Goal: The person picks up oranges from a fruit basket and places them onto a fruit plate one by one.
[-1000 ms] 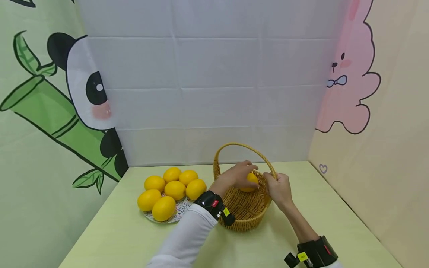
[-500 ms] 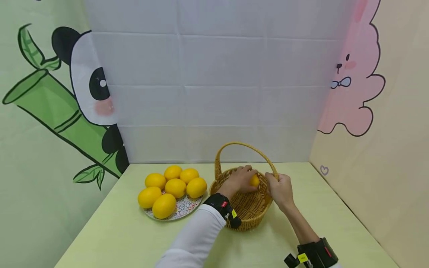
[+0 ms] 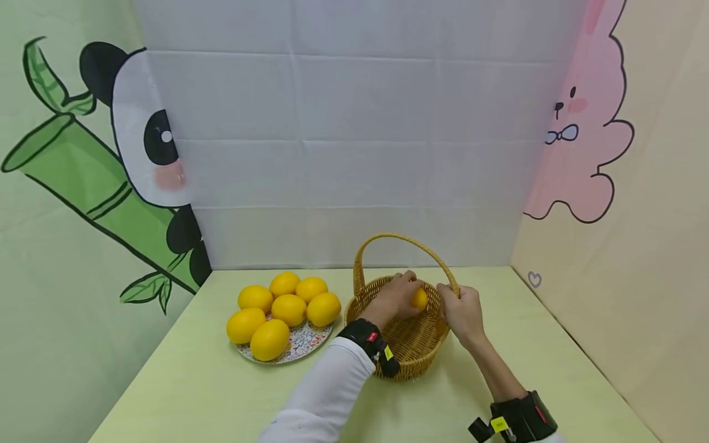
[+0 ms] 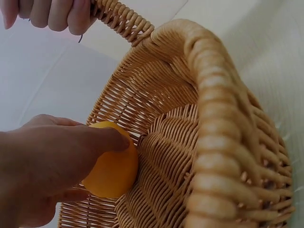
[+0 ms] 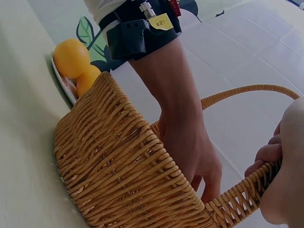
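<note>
My left hand (image 3: 396, 299) reaches down inside a wicker basket (image 3: 411, 369) and grips a yellow lemon (image 4: 113, 168), with the thumb over its top in the left wrist view. The lemon is close to the basket's woven floor; whether it touches cannot be told. With curled fingers, my right hand (image 3: 464, 314) holds the right side of the basket's arched handle (image 3: 410, 240). In the right wrist view, the basket wall hides the lemon and the left fingertips.
Left of the basket, a patterned plate (image 3: 307, 341) bears several more lemons (image 3: 289, 310). Both stand on a pale yellow table (image 3: 183, 369). A white backdrop (image 3: 354, 172) rises behind, with cartoon-printed side walls.
Over the past second my left hand has lowered the lemon deeper into the basket and shifted slightly right. In the last half second the hands have hardly moved. The right hand keeps its grip.
</note>
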`<control>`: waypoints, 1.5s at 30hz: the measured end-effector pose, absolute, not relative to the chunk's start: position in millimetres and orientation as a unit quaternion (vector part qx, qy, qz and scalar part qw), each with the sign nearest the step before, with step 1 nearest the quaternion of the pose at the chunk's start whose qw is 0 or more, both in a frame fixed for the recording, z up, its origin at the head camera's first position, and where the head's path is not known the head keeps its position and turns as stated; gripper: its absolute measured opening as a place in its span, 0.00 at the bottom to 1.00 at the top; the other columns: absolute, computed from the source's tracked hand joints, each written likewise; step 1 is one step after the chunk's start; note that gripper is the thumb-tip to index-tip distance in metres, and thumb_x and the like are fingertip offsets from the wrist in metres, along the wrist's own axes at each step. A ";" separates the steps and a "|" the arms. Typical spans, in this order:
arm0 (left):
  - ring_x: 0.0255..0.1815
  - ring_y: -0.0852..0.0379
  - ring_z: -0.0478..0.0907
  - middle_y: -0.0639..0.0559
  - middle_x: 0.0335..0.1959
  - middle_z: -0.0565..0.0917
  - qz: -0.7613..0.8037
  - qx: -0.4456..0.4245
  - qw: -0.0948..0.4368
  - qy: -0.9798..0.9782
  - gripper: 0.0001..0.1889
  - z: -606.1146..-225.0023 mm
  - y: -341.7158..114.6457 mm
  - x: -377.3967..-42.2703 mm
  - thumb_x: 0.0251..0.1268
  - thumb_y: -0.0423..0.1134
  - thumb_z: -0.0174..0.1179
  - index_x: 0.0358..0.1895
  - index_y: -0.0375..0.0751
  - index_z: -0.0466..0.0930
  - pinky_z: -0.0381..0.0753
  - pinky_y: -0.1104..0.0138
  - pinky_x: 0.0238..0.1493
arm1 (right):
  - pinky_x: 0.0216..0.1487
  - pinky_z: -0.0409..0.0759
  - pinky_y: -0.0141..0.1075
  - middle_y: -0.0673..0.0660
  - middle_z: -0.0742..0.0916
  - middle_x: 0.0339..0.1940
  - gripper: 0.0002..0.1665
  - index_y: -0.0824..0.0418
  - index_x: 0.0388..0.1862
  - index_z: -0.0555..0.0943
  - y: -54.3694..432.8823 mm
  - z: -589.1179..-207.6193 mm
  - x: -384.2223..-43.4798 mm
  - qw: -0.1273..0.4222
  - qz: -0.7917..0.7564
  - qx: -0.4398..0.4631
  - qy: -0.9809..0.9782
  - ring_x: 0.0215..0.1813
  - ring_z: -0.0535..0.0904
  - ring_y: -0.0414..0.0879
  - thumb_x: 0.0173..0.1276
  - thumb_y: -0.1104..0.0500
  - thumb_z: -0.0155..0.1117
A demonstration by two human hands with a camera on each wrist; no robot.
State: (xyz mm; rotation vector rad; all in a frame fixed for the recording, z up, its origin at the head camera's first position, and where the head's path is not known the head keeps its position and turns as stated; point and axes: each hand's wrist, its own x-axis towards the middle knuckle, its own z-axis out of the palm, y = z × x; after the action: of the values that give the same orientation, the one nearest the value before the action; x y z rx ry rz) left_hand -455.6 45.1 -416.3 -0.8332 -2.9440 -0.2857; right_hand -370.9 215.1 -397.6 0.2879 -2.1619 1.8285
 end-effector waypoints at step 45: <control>0.64 0.50 0.83 0.46 0.74 0.81 -0.208 -0.351 0.054 -0.912 0.37 -376.1 -27.4 -428.3 0.65 0.47 0.82 0.77 0.50 0.81 0.89 0.63 0.60 | 0.16 0.57 0.28 0.44 0.69 0.09 0.32 0.55 0.16 0.67 193.4 -398.2 -357.5 0.149 0.638 0.091 -0.750 0.12 0.60 0.36 0.87 0.57 0.57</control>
State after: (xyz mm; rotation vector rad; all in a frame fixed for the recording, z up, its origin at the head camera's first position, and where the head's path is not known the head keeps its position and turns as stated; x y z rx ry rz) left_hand -428.3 -27.4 -376.1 -1.0656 -2.7694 -0.6320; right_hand -357.5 193.4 -398.2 0.2622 -2.1564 1.8332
